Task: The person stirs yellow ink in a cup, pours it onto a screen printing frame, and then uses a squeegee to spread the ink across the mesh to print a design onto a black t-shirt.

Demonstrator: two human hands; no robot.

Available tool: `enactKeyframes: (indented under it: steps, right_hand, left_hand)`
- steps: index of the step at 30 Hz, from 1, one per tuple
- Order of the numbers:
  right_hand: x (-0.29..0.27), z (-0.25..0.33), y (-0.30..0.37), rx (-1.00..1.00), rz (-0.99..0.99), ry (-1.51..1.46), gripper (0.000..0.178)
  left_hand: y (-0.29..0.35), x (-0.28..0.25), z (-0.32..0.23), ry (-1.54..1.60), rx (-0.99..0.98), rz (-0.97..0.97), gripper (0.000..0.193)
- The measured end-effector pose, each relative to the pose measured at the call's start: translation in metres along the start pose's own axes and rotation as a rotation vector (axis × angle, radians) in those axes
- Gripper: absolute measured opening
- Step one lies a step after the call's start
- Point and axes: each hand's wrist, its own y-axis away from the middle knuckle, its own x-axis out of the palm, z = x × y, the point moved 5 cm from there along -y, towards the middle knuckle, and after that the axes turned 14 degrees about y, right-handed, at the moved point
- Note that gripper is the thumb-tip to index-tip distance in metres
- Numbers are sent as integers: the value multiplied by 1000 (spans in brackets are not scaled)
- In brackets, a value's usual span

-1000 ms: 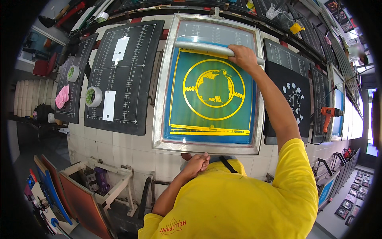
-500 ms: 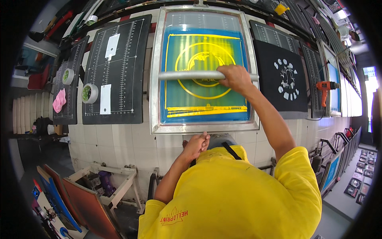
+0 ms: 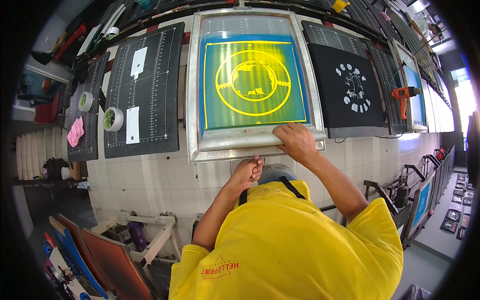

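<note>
A screen-printing frame (image 3: 193, 100) with silver metal edges lies before me, its blue mesh (image 3: 210, 122) carrying a round yellow design (image 3: 252, 82) inside a yellow-outlined square. Along the near end of the mesh lies a long silver squeegee (image 3: 235, 138), spanning nearly the frame's width. My right hand (image 3: 298, 140) is closed around its right part, thumb on the near side. My left hand (image 3: 247, 171) is curled just below the frame's near edge, close to my body. Its fingers are pressed together, and what they hold, if anything, is hidden.
Dark ruled boards flank the frame; the left one (image 3: 170, 100) bears white strips and a tape roll (image 3: 113, 119). To the right, a black printed cloth (image 3: 345, 95) covers another board. An orange heat gun (image 3: 403, 97) is farther right. Brown panels (image 3: 112, 255) lean at lower left.
My right hand has pulled the squeegee toward me, from mid-screen to the near end, and it now tilts flatter. The design shows uncovered. My left hand has hardly moved.
</note>
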Motion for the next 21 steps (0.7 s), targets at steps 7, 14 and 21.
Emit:
enactKeyframes:
  steps: [7, 14, 21]
  right_hand:
    - [3, 10, 13, 2, -54, 47, 40]
    - [7, 3, 2, -28, -98, 40, 27]
    - [7, 1, 1, -18, 11, 59, 35]
  left_hand:
    - [4, 6, -2, 51, 7, -60, 14]
    - [0, 2, 0, 52, -48, -31, 17]
    - [-6, -4, 1, 171, -159, -82, 16]
